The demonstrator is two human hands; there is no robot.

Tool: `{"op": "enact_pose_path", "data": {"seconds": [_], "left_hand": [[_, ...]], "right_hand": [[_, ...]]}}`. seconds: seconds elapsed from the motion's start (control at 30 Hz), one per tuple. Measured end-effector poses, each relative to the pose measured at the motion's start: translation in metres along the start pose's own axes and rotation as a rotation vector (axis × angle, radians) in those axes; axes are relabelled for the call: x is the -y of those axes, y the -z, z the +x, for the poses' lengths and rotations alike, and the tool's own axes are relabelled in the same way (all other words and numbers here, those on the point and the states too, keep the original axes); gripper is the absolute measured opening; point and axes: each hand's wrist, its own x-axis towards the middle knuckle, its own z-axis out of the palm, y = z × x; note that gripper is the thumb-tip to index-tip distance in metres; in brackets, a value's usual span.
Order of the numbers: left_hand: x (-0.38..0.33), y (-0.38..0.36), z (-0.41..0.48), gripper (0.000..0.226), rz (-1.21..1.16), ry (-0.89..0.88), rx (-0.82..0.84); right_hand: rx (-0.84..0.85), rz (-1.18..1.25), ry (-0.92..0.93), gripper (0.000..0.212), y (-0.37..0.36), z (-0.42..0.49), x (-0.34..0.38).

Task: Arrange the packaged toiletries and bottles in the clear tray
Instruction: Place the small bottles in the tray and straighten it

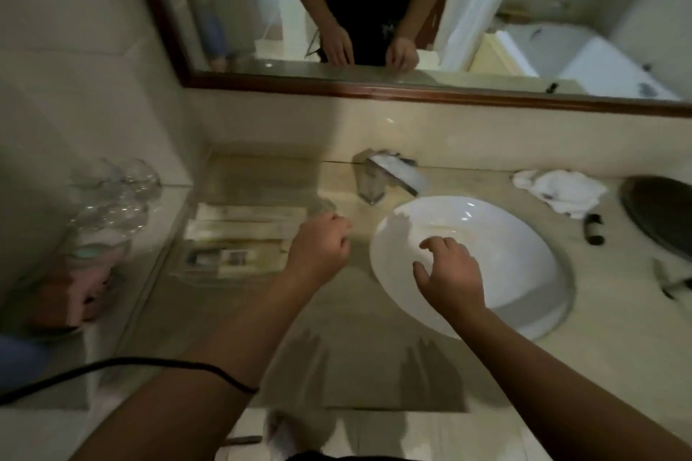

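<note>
Left hand [322, 243] fingers curl shut beside the clear tray [239, 232]; right hand [449, 269] fingers spread (holding nothing).

beige walls [75, 60], wood-framed mirror [524, 11], marble counter [337, 329]

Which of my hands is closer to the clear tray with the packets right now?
Left. Your left hand is at the right edge of the clear tray, beside the packets. Your right hand is farther right, over the white sink.
</note>
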Motion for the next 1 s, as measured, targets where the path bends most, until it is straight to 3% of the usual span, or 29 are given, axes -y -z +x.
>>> {"op": "enact_pose_path", "data": {"seconds": [0.1, 0.33, 0.53, 1.0], "left_hand": [[-0.068, -0.038, -0.007, 0.045, -0.043, -0.061, 0.061], [-0.232, -0.13, -0.03, 0.037, -0.045, -0.183, 0.194], [-0.333, -0.178, -0.009, 0.037, -0.07, -0.315, 0.26], [-0.422, -0.292, 0.141, 0.04, -0.133, -0.112, 0.378]], "right_hand": [[0.027, 0.013, -0.09, 0.043, 0.033, -0.026, -0.059], [0.047, 0.002, -0.285, 0.054, 0.097, -0.108, -0.218], [0.001, 0.021, -0.438, 0.054, 0.129, -0.136, -0.317], [-0.026, 0.091, -0.592, 0.056, 0.131, -0.034, -0.45]]}}
